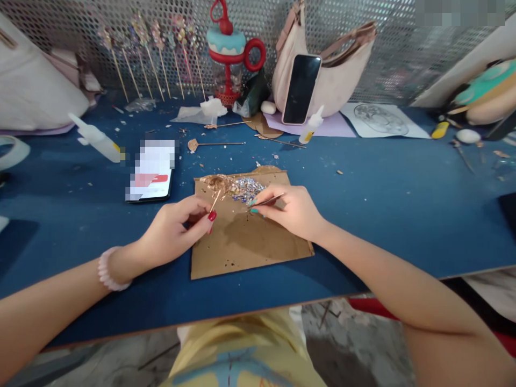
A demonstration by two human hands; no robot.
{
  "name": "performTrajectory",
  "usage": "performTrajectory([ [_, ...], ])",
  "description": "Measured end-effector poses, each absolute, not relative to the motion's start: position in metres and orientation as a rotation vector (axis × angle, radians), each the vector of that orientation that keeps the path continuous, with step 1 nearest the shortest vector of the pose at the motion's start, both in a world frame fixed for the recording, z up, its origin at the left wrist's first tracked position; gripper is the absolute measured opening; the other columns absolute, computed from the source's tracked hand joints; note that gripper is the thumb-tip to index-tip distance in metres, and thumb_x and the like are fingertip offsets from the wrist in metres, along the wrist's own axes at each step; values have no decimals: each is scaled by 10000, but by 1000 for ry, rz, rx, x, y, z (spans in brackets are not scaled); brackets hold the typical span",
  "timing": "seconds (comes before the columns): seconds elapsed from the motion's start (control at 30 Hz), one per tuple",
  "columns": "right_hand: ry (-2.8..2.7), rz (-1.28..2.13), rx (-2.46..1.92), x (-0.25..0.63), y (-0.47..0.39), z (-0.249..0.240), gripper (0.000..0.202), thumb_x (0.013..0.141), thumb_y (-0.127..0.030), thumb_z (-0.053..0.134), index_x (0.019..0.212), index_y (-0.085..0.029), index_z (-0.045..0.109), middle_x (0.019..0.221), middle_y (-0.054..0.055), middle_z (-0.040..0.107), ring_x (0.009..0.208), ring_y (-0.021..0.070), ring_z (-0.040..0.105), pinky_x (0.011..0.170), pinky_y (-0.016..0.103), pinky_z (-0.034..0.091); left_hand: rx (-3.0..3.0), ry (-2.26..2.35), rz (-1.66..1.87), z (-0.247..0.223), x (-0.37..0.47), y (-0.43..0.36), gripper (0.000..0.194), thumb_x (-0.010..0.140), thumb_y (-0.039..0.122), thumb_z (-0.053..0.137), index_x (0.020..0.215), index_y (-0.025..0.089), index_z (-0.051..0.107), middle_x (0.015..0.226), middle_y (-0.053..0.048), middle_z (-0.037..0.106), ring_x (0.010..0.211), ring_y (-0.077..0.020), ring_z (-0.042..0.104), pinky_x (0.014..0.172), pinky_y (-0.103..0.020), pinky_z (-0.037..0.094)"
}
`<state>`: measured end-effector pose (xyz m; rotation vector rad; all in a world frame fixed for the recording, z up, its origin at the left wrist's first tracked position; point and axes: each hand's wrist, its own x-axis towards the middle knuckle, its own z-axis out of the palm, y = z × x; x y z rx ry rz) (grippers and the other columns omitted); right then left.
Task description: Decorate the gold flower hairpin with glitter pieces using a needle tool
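My left hand (175, 228) is closed in a pinch on a thin gold-coloured stick (216, 200), tilted up over the piece of cardboard (226, 252). Its top end lies in front of a heap of coppery flakes (217, 184), so what is on it is hard to make out. Between the fingers of my right hand (296, 212) is a pair of metal tweezers (269, 200). Their tips point left, beside a pile of small shiny rhinestones (250, 189) on the cardboard. Whether they grip a stone is too small to tell.
A lit phone (155, 172) and a glue bottle (97, 138) lie to the left. Behind stand a dark phone (301, 88), a second glue bottle (312, 128), a red-and-blue cup (226, 45) and a handbag (342, 80). Several decorated sticks (165, 80) stand upright at the back.
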<state>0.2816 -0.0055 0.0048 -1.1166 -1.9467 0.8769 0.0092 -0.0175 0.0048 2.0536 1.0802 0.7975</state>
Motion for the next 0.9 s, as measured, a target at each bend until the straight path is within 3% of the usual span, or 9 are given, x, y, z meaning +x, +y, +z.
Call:
performTrajectory([
  [0.5,-1871,1034,-1135,258,-4,-7,83,875,-278,688,835,-208,705,804,-6,736,636,110,624,670,280,495,2065,1023,776,1,13,-15,171,975,303,519,852,191,562,625,58,639,438,-56,551,433,-156,427],
  [0.9,-1913,917,-1202,260,-6,-4,93,888,-252,682,809,-216,713,774,-9,732,612,104,588,637,274,466,2053,965,769,-1,13,-14,140,989,288,514,899,191,560,631,60,646,452,-54,546,440,-148,434],
])
